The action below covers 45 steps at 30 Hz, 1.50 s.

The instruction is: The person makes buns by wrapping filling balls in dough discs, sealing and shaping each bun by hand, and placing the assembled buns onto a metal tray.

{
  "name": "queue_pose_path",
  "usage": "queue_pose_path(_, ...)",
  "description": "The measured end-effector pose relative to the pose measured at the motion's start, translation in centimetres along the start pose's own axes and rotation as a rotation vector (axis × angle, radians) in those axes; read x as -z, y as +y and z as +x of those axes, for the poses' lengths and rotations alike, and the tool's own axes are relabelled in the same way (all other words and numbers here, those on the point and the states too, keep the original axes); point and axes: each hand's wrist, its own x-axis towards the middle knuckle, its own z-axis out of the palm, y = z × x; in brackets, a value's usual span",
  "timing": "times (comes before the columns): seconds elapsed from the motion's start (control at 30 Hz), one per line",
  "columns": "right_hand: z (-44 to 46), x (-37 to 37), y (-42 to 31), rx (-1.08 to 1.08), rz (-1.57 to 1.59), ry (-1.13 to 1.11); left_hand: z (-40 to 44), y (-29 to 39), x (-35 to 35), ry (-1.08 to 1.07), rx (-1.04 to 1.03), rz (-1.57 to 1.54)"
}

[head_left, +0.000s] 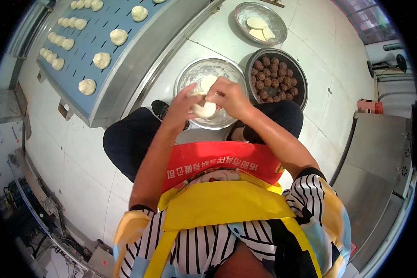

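Over a floured metal bowl between my knees, both hands work on one piece of white dough. My left hand cups the dough from the left, its fingers slightly blurred. From the right, my right hand is closed in a pinch at the dough's upper edge. Whether anything lies inside the dough is hidden by the fingers. Another pale dough round lies in the bowl just beyond my hands.
A dark basin of brown filling balls stands at the right. Behind it, a metal bowl holds flat dough rounds. At the left, a blue slotted conveyor carries several dough balls. A steel cabinet stands far right.
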Motion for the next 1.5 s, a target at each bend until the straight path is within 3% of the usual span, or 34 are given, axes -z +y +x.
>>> queue_pose_path(0.03, 0.3, 0.0, -0.2, -0.053, 0.018, 0.076, -0.1, 0.1, -0.8, 0.129, 0.073, -0.292)
queue_pose_path(0.13, 0.7, -0.8, 0.4, 0.005, -0.150, 0.141, -0.3, -1.1, -2.6, 0.035, -0.006, -0.574)
queue_pose_path(0.3, 0.1, -0.4, -1.5, -0.072, 0.062, 0.041, -0.4, -0.6, -1.9, 0.062, -0.056, -0.531)
queue_pose_path(0.47, -0.1, -0.3, 0.2, 0.106, -0.197, 0.036, -0.3, -0.1, -1.9, 0.058, -0.012, -0.417)
queue_pose_path(0.57, -0.2, -0.1, 0.2, 0.192, -0.133, -0.034, -0.4, -0.4, -1.6, 0.080, 0.001, -0.375)
queue_pose_path(0.67, -0.3, 0.0, -0.7, -0.024, -0.178, 0.026, -0.7, -0.1, -2.0, 0.103, -0.003, -0.410)
queue_pose_path(0.77, -0.3, -0.3, -0.2, 0.142, -0.225, -0.001, -1.2, 0.5, -2.3, 0.097, -0.020, -0.394)
queue_pose_path(0.87, -0.6, -0.4, -1.3, 0.115, -0.202, -0.039, -1.3, 0.4, -2.0, 0.063, -0.041, -0.332)
queue_pose_path(1.0, -0.5, -0.6, -0.3, 0.303, -0.295, -0.002, -1.1, 0.2, -1.3, 0.016, -0.047, -0.282)
queue_pose_path(1.07, -0.5, -0.6, -0.5, 0.415, -0.331, 0.025, -0.5, 0.1, -0.7, -0.019, -0.048, -0.112)
queue_pose_path(1.2, -0.4, -0.3, 0.4, 0.348, -0.372, 0.026, -1.5, 2.9, -1.2, -0.052, 0.066, 0.052)
queue_pose_path(1.27, -0.2, 0.2, -0.2, 0.253, -0.292, 0.103, -1.7, 1.6, -1.1, 0.012, -0.174, 0.026)
queue_pose_path(1.33, -0.1, -0.1, -0.1, 0.007, -0.055, 0.082, -0.9, -0.2, -1.3, 0.081, -0.290, -0.134)
queue_pose_path(1.4, 0.0, -1.1, -0.4, -0.116, 0.085, 0.076, -0.1, -1.8, -2.6, 0.169, -0.266, -0.434)
queue_pose_path(1.5, -0.2, -0.8, 0.4, -0.056, 0.031, -0.040, -0.6, -1.8, -2.4, 0.194, -0.330, -0.214)
